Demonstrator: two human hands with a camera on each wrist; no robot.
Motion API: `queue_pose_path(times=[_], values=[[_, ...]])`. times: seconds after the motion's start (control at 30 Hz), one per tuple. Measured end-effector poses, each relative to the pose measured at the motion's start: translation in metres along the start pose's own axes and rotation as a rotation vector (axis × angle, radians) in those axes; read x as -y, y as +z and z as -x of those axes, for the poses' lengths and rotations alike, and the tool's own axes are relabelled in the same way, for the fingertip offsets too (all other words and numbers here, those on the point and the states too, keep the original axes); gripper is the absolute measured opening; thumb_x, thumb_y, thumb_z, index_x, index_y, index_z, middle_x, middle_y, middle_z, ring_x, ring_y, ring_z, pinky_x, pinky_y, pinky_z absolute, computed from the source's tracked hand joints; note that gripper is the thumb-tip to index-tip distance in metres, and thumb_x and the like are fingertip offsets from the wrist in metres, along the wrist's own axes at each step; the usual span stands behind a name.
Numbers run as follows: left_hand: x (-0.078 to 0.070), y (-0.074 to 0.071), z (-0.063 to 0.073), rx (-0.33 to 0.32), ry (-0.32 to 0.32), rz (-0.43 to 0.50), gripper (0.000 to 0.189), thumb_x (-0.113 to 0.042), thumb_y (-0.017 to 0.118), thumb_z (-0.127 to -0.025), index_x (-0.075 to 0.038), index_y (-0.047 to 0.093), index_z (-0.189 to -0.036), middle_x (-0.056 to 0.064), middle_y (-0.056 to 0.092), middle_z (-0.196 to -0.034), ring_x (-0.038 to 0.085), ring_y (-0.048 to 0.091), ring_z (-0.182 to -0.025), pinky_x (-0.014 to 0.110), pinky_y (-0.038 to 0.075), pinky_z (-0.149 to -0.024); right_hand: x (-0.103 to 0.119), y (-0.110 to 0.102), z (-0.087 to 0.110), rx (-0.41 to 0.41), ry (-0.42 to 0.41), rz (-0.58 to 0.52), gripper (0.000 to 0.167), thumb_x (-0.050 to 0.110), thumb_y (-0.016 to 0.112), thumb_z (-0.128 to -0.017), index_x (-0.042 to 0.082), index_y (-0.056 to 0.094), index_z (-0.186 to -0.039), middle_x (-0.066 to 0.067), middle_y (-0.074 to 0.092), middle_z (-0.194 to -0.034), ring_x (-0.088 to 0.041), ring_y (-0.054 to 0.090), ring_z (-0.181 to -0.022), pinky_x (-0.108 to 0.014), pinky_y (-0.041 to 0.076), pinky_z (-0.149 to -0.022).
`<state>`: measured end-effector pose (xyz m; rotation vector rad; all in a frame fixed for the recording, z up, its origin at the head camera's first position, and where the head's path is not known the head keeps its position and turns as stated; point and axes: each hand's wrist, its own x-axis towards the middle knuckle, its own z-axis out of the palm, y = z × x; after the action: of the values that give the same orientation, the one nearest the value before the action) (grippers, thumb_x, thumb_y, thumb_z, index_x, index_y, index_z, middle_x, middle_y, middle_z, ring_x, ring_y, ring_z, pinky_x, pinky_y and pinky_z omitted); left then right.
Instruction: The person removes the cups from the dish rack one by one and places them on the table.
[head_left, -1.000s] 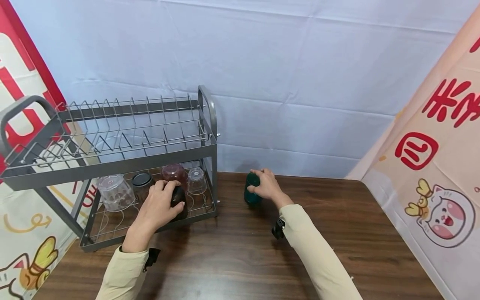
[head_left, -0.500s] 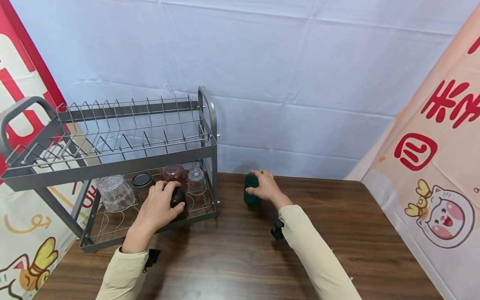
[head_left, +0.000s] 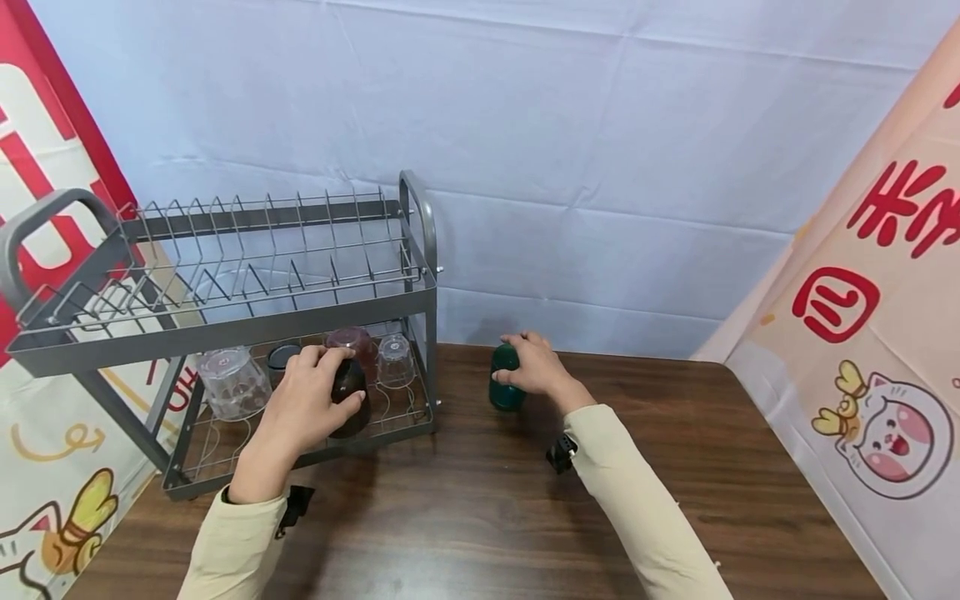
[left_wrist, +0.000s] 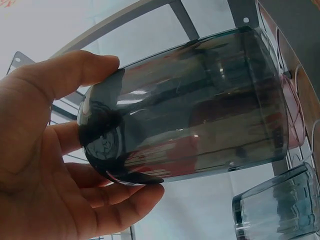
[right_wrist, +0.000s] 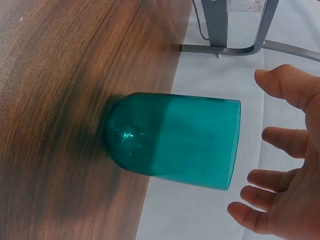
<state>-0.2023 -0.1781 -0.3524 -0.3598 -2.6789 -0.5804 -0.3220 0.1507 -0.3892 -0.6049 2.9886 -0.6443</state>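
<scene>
My left hand (head_left: pixel 303 400) grips a dark tinted drinking glass (head_left: pixel 350 404) at the lower tier's front edge of the grey dish rack (head_left: pixel 225 327). In the left wrist view the thumb and fingers wrap the closed, rounded base of that glass (left_wrist: pixel 185 110); its rim points away from the palm, so it is upside down. A teal cup (head_left: pixel 505 379) stands upright on the table to the rack's right. My right hand (head_left: pixel 536 367) is over it; in the right wrist view the spread fingers lie just beyond the rim of the cup (right_wrist: pixel 185 140), apart from it.
Other upturned glasses share the lower tier: a large clear one (head_left: pixel 234 383), a dark one (head_left: pixel 281 360), a pinkish one (head_left: pixel 352 340) and a small clear one (head_left: pixel 395 360). The rack's upper tier has wire dividers. A pale cloth (head_left: pixel 570 208) hangs behind the brown table (head_left: pixel 465 500).
My left hand has shifted slightly left and toward me, with the dark glass moving along. The right hand and the teal cup look nearly unchanged.
</scene>
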Motion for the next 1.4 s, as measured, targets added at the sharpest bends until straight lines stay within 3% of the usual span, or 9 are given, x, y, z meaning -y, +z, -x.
queue_pose_path(times=[0.2, 0.7, 1.03, 1.4], values=[[-0.001, -0.001, -0.001, -0.016, 0.025, 0.001, 0.053, -0.021, 0.073, -0.077, -0.002, 0.055, -0.123, 0.025, 0.046, -0.115, 0.042, 0.043, -0.099, 0.053, 0.042, -0.074, 0.004, 0.001, 0.0, 0.001, -0.01, 0.003, 0.066, 0.033, 0.067, -0.085, 0.01, 0.04, -0.141, -0.025, 0.029, -0.141, -0.044, 0.025, -0.127, -0.06, 0.029, -0.095], [-0.005, 0.005, 0.014, -0.119, 0.11, 0.013, 0.051, -0.025, 0.076, -0.072, -0.005, 0.059, -0.115, 0.022, 0.05, -0.108, 0.039, 0.046, -0.095, 0.05, 0.042, -0.074, 0.018, 0.005, 0.023, -0.036, -0.007, 0.043, 0.07, 0.036, 0.069, -0.083, 0.011, 0.04, -0.141, -0.025, 0.031, -0.139, -0.044, 0.028, -0.125, -0.06, 0.029, -0.094], [-0.017, 0.008, 0.019, -0.112, 0.116, 0.031, 0.051, -0.026, 0.077, -0.072, -0.008, 0.06, -0.116, 0.02, 0.051, -0.107, 0.038, 0.046, -0.094, 0.049, 0.044, -0.072, 0.02, 0.009, 0.04, -0.048, -0.019, 0.083, 0.07, 0.04, 0.07, -0.081, 0.013, 0.043, -0.139, -0.023, 0.032, -0.14, -0.042, 0.032, -0.122, -0.057, 0.032, -0.092], [-0.025, 0.023, 0.025, -0.213, 0.161, 0.068, 0.052, -0.028, 0.077, -0.07, -0.009, 0.06, -0.116, 0.018, 0.052, -0.107, 0.039, 0.047, -0.093, 0.048, 0.045, -0.07, 0.021, 0.011, 0.059, -0.08, -0.077, 0.073, 0.071, 0.038, 0.071, -0.08, 0.01, 0.043, -0.139, -0.025, 0.032, -0.14, -0.043, 0.031, -0.123, -0.059, 0.032, -0.092]])
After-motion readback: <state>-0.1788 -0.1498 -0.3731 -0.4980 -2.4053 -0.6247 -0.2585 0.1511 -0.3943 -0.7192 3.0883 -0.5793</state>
